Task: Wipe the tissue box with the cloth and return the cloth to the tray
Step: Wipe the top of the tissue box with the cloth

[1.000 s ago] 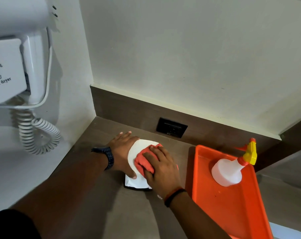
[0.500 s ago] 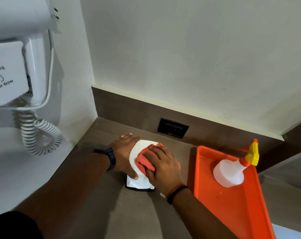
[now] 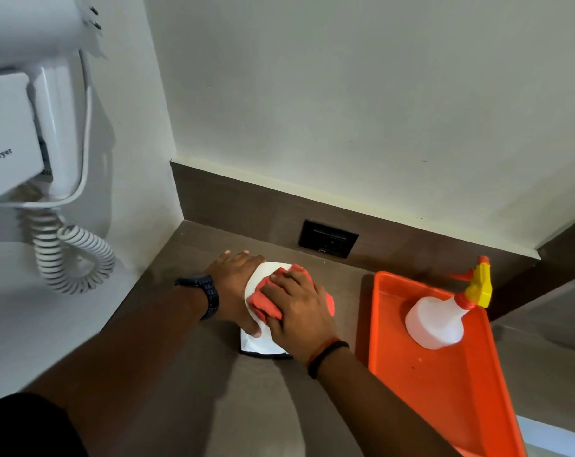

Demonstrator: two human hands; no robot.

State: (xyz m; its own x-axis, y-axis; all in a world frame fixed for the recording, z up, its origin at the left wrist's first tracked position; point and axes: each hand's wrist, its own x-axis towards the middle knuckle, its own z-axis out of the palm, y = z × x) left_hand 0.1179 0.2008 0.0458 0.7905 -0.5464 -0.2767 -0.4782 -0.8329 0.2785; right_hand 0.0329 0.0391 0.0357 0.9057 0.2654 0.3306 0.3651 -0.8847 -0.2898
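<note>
Head view: box point(image 3: 263, 344) on the desk point(image 3: 193, 407), left of the tray point(image 3: 444, 390).
Cloth point(image 3: 266, 303) is pressed onto it under the right hand point(image 3: 299, 311); its side is gripped by the left hand point(image 3: 238, 285).

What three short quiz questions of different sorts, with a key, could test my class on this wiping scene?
1. True or false: the spray bottle stands inside the orange tray.
2. Which hand presses the red cloth onto the tissue box? A) left hand B) right hand
3. Fill in: the left hand steadies the box on the side nearer the wall-mounted ____.

Key: 1 true; 2 B; 3 hair dryer.
</note>
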